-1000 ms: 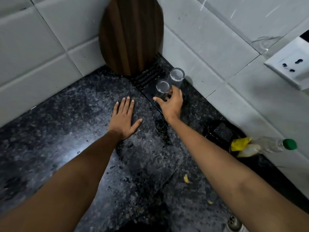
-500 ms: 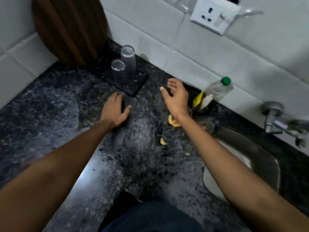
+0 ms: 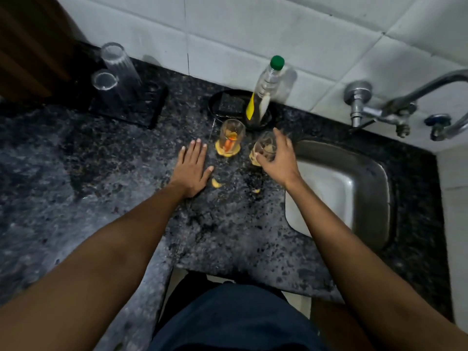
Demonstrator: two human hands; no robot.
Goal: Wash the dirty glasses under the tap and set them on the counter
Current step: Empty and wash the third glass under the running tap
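Two dirty glasses with yellow-orange residue stand on the dark granite counter (image 3: pixel 106 173). My right hand (image 3: pixel 278 160) curls around the rim of the right dirty glass (image 3: pixel 262 148), just left of the steel sink (image 3: pixel 367 188). The left dirty glass (image 3: pixel 231 139) stands free beside it. My left hand (image 3: pixel 193 168) lies flat and open on the counter, just left of that glass. Two clean glasses, a tall one (image 3: pixel 119 64) and a short one (image 3: pixel 105 83), stand upside down on a black drying mat (image 3: pixel 141 107) at the back left. The tap (image 3: pixel 415 100) juts from the tiled wall over the sink.
A clear bottle with a green cap (image 3: pixel 268 82) leans in a black dish (image 3: pixel 228 103) holding a sponge, right behind the dirty glasses. Yellow food scraps (image 3: pixel 216 183) lie on the counter near my left hand. A wooden board (image 3: pixel 27 46) leans at the far left.
My view swung right from the drying mat to the sink. My right hand left the clean glasses and closed around a dirty glass. My left hand slid right along the counter.
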